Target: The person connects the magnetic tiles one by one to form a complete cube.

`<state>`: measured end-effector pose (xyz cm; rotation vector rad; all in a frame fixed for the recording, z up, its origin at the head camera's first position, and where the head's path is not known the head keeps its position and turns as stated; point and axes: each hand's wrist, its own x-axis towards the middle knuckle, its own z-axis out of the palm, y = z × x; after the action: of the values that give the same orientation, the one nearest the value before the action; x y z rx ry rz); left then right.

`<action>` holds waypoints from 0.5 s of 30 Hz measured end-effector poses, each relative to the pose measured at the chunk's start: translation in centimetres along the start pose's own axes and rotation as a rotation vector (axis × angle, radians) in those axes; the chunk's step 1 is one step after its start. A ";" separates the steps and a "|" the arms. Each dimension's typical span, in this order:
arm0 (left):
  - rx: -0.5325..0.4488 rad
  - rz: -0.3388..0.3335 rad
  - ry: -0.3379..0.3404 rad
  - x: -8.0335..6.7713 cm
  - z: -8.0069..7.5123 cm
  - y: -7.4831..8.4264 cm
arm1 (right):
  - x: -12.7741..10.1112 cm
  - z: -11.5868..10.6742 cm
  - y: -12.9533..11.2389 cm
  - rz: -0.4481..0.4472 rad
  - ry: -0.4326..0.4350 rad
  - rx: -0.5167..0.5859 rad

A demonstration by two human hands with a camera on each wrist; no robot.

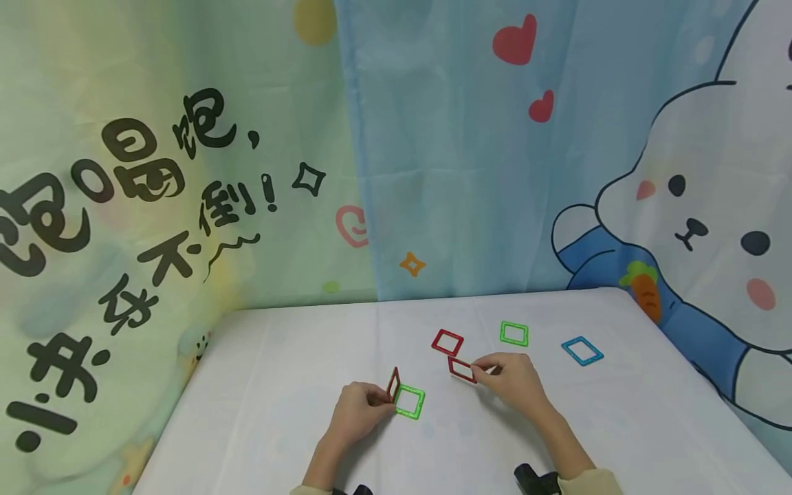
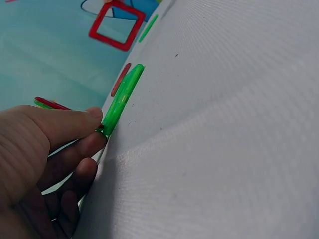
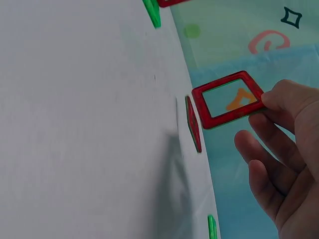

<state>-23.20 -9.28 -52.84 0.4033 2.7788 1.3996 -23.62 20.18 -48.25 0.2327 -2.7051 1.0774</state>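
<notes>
My left hand (image 1: 361,412) pinches a pair of square plastic frames between thumb and fingers. One is a green square frame (image 1: 421,405); the other is a red square frame (image 1: 392,380), which stands up at an angle against the green one's left edge. My right hand (image 1: 510,381) pinches a second red square frame (image 3: 219,122) by one edge, held tilted above the table. Just behind it, another red square frame (image 1: 444,350) lies flat; in the head view their edges nearly meet, and I cannot tell whether they touch.
A green square frame (image 1: 515,343) lies on the white table (image 1: 260,412) behind my right hand. Farther right lies a blue square frame (image 1: 572,355). A printed curtain (image 1: 445,172) hangs along the table's back edge.
</notes>
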 end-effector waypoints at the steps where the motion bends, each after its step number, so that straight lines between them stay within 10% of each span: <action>1: 0.000 0.001 0.000 0.0 0.0 0.0 | 0.1 0.3 -0.2 -0.005 -0.005 0.013; 15: -0.022 0.020 0.000 0.1 -0.1 -0.3 | 0.8 4.0 -2.5 -0.060 -0.039 0.087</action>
<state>-23.38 -9.47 -53.03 0.4324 2.7645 1.4327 -24.43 15.58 -49.22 0.3513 -2.6696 1.1864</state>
